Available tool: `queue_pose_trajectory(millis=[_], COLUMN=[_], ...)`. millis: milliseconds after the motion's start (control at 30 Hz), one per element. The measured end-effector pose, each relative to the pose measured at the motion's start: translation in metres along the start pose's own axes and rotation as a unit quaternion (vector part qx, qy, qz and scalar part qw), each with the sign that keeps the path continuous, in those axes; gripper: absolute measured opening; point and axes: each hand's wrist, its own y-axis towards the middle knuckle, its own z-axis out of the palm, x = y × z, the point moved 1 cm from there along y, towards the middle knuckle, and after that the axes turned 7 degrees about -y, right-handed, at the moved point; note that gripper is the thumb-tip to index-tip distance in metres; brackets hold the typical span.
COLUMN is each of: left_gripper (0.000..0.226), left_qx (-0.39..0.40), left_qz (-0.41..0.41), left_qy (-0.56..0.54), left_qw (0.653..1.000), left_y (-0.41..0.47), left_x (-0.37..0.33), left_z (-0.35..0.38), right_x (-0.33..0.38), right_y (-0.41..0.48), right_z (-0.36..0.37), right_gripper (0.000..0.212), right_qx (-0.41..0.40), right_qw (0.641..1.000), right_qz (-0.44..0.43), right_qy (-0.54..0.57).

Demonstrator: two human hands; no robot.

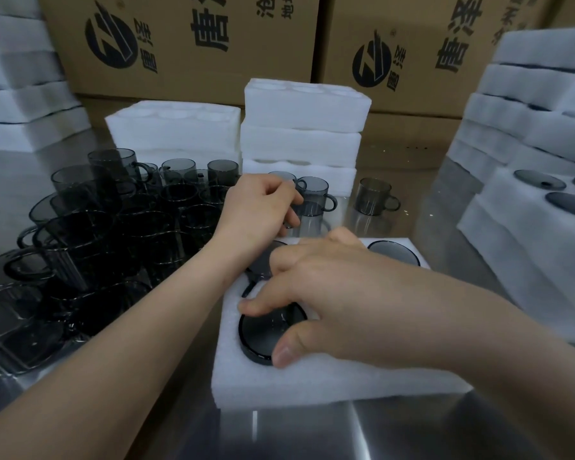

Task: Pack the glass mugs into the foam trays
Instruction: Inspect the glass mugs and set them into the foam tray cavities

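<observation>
A white foam tray (312, 383) lies on the steel table in front of me. Smoked glass mugs sit bottom-up in its holes; one shows at the near left (266, 330) and one at the far right (394, 255). My right hand (332, 293) rests over the near-left mug, with fingertips and thumb curled round its rim. My left hand (259, 210) reaches past the tray's far edge and grips an upright mug (307, 214) beside another mug (314, 192). A single mug (374, 195) stands apart to the right. Several loose mugs (113, 227) crowd the table at the left.
Stacks of empty foam trays (304, 127) stand behind the work tray, with more at far left (24, 94) and right (538, 127). A filled tray (512, 220) lies at the right. Cardboard boxes (186, 44) close off the back. Bare steel table (312, 433) is nearest me.
</observation>
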Motion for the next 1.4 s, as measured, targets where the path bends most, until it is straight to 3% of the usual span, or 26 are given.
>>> queue_pose_trajectory(millis=[67,133,200,267,333,400,467,533,667,767,833,967,1033,1133,1267,1333,1400], left_gripper=[0.029,0.032,0.036,0.029,0.023,0.018,0.018,0.018,0.019,0.017,0.018,0.047,0.059,0.055,0.051,0.044,0.036], left_qx=[0.000,-0.008,-0.029,-0.034,-0.019,0.006,0.020,0.023,0.027,0.028,0.024,0.035,0.063,0.075,0.041,0.025,0.027], left_qz=[-0.002,0.012,0.048,0.065,0.064,0.063,0.067,0.067,0.066,0.065,0.074,0.082,0.081,0.107,0.113,0.136,0.155], left_qy=[0.002,0.029,0.105,0.179,0.232,0.278,0.300,0.301,0.303,0.294,0.278,0.250,0.222,0.198,0.157,0.150,0.147], left_qw=[1.000,0.999,0.993,0.981,0.970,0.959,0.952,0.951,0.950,0.953,0.957,0.964,0.970,0.971,0.980,0.979,0.976], left_y=[-0.001,-0.002,-0.004,-0.005,-0.007,-0.009,-0.010,-0.010,-0.009,-0.009,-0.007,-0.002,-0.001,-0.002,-0.002,-0.004,-0.006], left_x=[-0.001,-0.002,-0.004,-0.004,-0.005,-0.005,-0.005,-0.005,-0.006,-0.005,-0.004,-0.005,-0.007,-0.011,-0.015,-0.015,-0.014], left_z=[-0.001,-0.001,-0.001,0.000,0.003,0.005,0.006,0.006,0.006,0.006,0.006,0.006,0.006,0.006,0.008,0.009,0.011], right_x=[-0.003,-0.019,-0.050,-0.094,-0.131,-0.157,-0.170,-0.177,-0.181,-0.176,-0.168,-0.140,-0.127,-0.113,-0.107,-0.107,-0.107], right_y=[-0.002,-0.005,-0.001,0.013,0.031,0.050,0.065,0.075,0.074,0.061,0.051,0.035,0.032,0.031,0.031,0.030,0.030], right_z=[-0.004,-0.011,-0.015,-0.013,-0.002,0.017,0.034,0.043,0.039,0.033,0.028,0.018,0.015,0.015,0.020,0.023,0.025], right_gripper=[0.046,0.032,0.010,0.011,0.019,0.042,0.053,0.045,0.009,0.003,0.006,0.006,0.006,0.004,0.043,0.047,0.038], right_qx=[0.003,-0.020,-0.141,-0.244,-0.217,-0.126,-0.071,-0.068,-0.139,-0.181,-0.223,-0.280,-0.291,-0.306,-0.303,-0.298,-0.302], right_qw=[0.998,0.978,0.946,0.922,0.918,0.933,0.943,0.944,0.933,0.917,0.894,0.800,0.788,0.764,0.703,0.699,0.709], right_qz=[-0.003,0.024,0.082,0.186,0.272,0.297,0.287,0.286,0.312,0.318,0.328,0.292,0.262,0.211,0.170,0.152,0.128], right_qy=[0.066,0.208,0.281,0.236,0.188,0.161,0.154,0.148,0.112,0.157,0.209,0.443,0.475,0.527,0.621,0.632,0.624])
